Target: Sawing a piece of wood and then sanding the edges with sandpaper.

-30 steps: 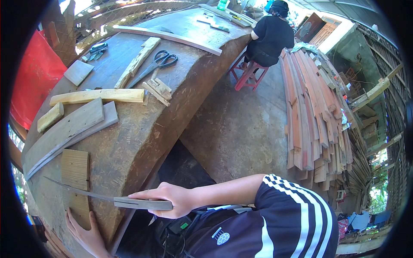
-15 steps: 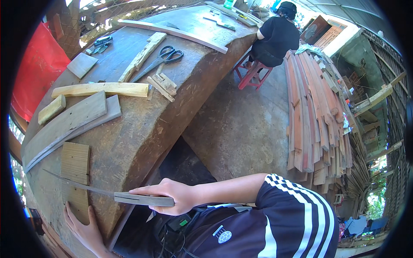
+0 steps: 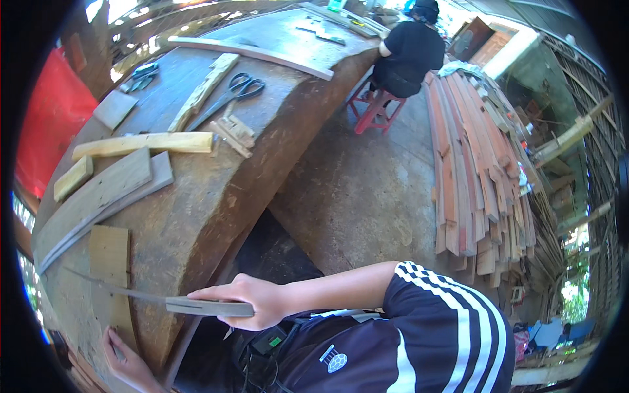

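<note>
The board (image 3: 110, 252) could have slid or twisted under the saw (image 3: 173, 304), I judged, because my left hand (image 3: 131, 368) was at its near end with little sign of bearing down. A jolt might then have thrown the thin blade (image 3: 134, 294) toward my left fingers, which were on the near side of it. The board lay on the bench (image 3: 196, 190), near the edge on my side, and the blade passed across above it; blur kept me from telling whether they touched.

My right hand (image 3: 255, 304) was closed around the handle (image 3: 208, 307), one digit stretched forward along its top. My left was partly open, fingers bent, holding nothing; whether a fingertip met the board, I could not tell.
</note>
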Tool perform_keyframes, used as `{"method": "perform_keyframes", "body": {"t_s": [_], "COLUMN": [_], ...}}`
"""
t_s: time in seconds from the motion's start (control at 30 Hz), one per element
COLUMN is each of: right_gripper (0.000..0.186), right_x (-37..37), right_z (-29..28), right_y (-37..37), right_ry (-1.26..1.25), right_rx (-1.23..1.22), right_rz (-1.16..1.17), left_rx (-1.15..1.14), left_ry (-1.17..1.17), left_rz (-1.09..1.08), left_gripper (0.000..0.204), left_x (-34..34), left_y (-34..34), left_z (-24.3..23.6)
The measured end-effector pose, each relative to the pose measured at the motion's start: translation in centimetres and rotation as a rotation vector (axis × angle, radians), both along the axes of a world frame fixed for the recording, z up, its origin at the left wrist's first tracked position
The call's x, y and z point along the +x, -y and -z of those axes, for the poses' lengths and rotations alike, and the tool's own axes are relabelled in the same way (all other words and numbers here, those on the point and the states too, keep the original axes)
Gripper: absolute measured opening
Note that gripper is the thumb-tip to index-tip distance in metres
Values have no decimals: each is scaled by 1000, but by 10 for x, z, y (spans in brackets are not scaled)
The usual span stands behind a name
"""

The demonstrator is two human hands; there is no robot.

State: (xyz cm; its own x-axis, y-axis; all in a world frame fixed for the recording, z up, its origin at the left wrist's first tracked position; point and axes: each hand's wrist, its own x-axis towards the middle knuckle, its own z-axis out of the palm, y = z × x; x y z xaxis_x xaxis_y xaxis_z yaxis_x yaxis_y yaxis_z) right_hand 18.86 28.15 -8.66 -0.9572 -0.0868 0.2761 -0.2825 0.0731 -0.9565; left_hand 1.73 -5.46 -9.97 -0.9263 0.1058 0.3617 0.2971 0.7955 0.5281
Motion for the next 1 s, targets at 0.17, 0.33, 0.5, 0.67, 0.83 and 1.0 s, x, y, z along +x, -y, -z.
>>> {"method": "perform_keyframes", "body": {"t_s": [0.17, 0.33, 0.5, 0.67, 0.83, 1.0], "right_gripper": [69, 69, 69, 74, 80, 71], "right_x": [2, 2, -3, -1, 5, 1], "right_z": [10, 16, 6, 16, 9, 7], "right_y": [4, 2, 0, 5, 6, 15], "right_ry": [-44, -74, -37, -108, -9, -51], "right_rx": [4, -4, -42, 17, 100, -23], "right_rz": [3, 30, 57, 33, 8, 33], "left_rx": [90, -13, -93, -153, -167, -175], "left_ry": [-57, -266, -249, -244, -233, -211], "left_rz": [-86, -73, 19, 100, 143, 93], "left_gripper": [37, 43, 40, 39, 38, 38], "left_x": [-13, -3, 3, 1, 6, 10], "left_y": [14, -1, -7, -15, -25, -28], "left_z": [19, 11, -4, -17, -16, -12]}}
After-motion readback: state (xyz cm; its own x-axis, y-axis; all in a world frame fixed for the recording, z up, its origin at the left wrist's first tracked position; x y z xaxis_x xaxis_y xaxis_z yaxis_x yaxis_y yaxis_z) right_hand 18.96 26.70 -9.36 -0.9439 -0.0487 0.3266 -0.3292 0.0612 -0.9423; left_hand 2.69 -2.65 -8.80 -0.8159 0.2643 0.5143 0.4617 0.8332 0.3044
